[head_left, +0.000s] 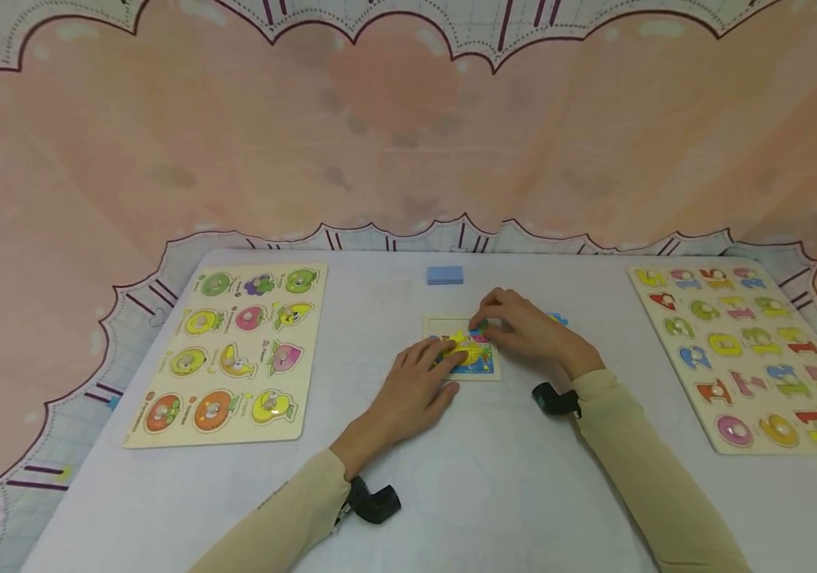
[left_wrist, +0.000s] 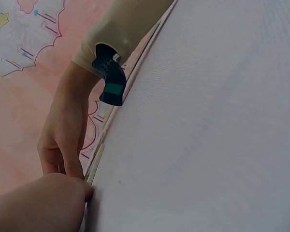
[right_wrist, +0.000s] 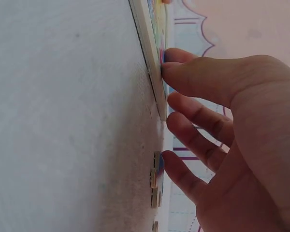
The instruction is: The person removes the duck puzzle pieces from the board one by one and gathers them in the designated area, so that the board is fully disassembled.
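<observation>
A small puzzle board [head_left: 498, 377] with a colourful picture lies at the middle of the table. My left hand [head_left: 417, 390] rests on its left side, fingers spread over a yellow piece [head_left: 464, 348]. At the board's upper right, my right hand [head_left: 526, 328] pinches a small pink and blue puzzle piece [head_left: 478, 336] between thumb and index finger. In the right wrist view, the thumb [right_wrist: 198, 79] is at the board's edge [right_wrist: 150, 63], and the other fingers are loosely bent. My fingers partly hide the piece and the picture.
Blue loose pieces [head_left: 558, 318] lie behind my right hand. A blue block [head_left: 445, 275] sits beyond the board. A fruit puzzle board [head_left: 308, 426] lies on the left, and a board of colourful character pieces [head_left: 674, 374] on the right. Cloth hangs past the table's far edge.
</observation>
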Demonstrator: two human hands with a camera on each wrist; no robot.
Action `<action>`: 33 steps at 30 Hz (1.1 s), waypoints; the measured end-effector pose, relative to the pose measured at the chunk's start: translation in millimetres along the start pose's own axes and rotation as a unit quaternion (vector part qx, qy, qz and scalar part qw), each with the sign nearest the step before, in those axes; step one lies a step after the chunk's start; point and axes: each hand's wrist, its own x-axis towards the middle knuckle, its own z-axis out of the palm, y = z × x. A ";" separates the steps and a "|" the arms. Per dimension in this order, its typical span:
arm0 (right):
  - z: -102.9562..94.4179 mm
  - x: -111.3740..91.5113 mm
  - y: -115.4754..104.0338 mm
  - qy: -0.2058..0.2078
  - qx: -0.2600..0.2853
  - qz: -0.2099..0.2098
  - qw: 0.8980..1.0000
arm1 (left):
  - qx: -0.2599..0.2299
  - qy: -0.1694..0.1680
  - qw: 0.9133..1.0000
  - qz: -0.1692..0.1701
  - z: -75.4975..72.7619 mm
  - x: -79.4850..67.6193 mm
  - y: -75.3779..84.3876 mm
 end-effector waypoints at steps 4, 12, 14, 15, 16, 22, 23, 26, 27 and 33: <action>-1.4 2.8 1.2 -0.003 -0.002 -0.002 1.000 | 0.014 -0.002 1.000 -0.009 0.6 2.8 2.4; -1.8 5.6 -2.6 -0.004 0.017 -0.006 1.000 | 0.068 -0.004 0.997 -0.037 3.1 12.8 15.7; -1.0 5.8 -4.0 -0.004 0.023 -0.003 1.000 | 0.075 -0.003 0.996 -0.044 2.9 13.0 17.6; -0.6 5.7 -4.4 -0.005 0.026 -0.001 1.000 | 0.078 -0.004 0.996 -0.047 3.1 12.6 18.2; 0.2 5.6 -4.6 -0.006 0.027 0.002 1.000 | 0.080 -0.007 0.996 -0.049 3.4 11.9 18.6; 2.2 4.0 -4.6 0.002 0.024 0.008 1.000 | 0.093 -0.009 0.995 -0.043 6.4 8.5 19.7; 1.8 3.6 -4.8 0.007 0.025 0.008 1.000 | 0.094 -0.007 0.995 -0.042 6.6 8.4 19.8; 1.2 3.5 -4.1 0.022 0.037 0.009 0.999 | 0.093 -0.003 0.995 -0.040 7.2 8.2 19.6; 1.0 3.3 -4.0 0.025 0.043 0.010 0.999 | 0.091 -0.003 0.995 -0.040 7.4 7.9 19.6; -0.1 0.5 -0.8 0.031 0.068 0.009 0.997 | 0.080 0.000 0.996 -0.039 9.1 8.0 18.2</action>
